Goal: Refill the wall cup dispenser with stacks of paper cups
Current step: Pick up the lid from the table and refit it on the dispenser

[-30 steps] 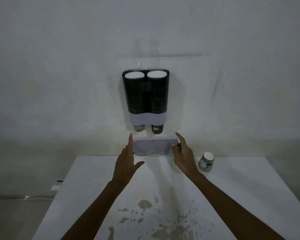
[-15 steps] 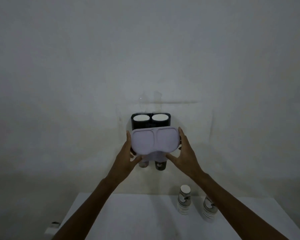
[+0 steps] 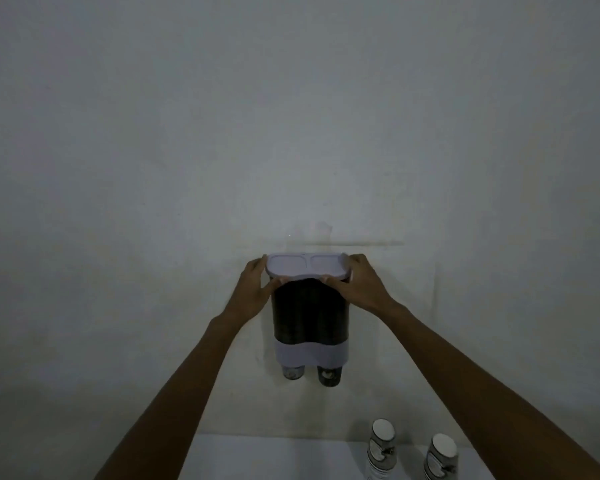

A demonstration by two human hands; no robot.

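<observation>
A dark twin-tube cup dispenser (image 3: 309,313) with a pale lilac band hangs on the white wall. Cup bottoms (image 3: 329,375) stick out under both tubes. The pale lilac lid (image 3: 307,265) sits across the dispenser's top. My left hand (image 3: 253,287) grips the lid's left end and my right hand (image 3: 361,284) grips its right end, thumbs under the front edge. Two stacks of paper cups (image 3: 381,448) stand on the table below to the right.
A white table (image 3: 274,459) shows at the bottom edge, against the wall. The second cup stack (image 3: 440,457) stands close to my right forearm. The wall around the dispenser is bare.
Both hands picked the lid up off the table, raised it in front of the dispenser and set it over the top of the tubes. The view tilted upward.
</observation>
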